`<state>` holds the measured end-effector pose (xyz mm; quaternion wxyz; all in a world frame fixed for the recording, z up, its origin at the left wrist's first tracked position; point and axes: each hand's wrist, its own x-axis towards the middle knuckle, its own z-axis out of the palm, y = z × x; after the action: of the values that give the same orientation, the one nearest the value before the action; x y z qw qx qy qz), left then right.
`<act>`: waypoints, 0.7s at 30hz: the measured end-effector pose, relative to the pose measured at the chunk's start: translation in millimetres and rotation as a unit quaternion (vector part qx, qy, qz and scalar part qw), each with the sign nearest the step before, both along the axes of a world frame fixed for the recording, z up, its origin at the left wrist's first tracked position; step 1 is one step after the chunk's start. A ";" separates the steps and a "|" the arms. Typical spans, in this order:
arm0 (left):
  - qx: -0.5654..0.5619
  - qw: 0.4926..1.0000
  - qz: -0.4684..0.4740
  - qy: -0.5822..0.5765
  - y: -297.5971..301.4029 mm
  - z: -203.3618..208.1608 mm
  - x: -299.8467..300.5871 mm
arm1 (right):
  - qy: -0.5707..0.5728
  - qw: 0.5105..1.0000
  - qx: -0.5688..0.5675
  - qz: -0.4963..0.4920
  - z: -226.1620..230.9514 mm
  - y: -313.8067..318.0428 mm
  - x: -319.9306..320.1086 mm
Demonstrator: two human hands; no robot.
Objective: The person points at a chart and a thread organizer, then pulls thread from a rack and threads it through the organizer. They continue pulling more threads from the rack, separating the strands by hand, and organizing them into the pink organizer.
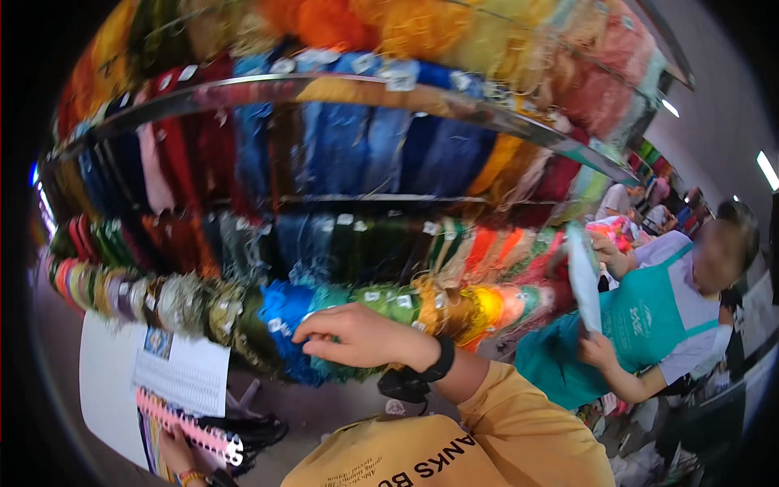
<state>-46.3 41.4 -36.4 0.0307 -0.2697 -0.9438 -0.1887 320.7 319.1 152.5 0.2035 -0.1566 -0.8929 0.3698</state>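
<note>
Work gently at the blue hank (pixel 284 307) and the teal hank (pixel 329 297), side by side in the lowest row, right at the fingertips of the right hand (pixel 357 334). Right grip narrow and curled; cannot tell about any strand inside. Best to part loose fibres before pulling (frayed ends, likely to snag on neighbours). Left hand (pixel 174 449) at the pink strip (pixel 182 421), just beside the white sheet (pixel 191 376) on the white tabletop (pixel 104 385); left grip partly hidden, firmness impossible to tell. Better to steady the strip flat, minding the dark strands (pixel 258 438) alongside.
</note>
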 end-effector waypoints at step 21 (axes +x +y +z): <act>-0.081 0.984 -0.147 -0.062 56.6 129.0 72.6 | 0.493 0.630 0.078 -0.596 57.5 174.8 251.8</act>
<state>26.3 97.9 92.6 -0.0781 -0.3948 -0.9061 -0.1306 572.6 493.9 210.0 0.8005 -0.4323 -0.3978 0.1188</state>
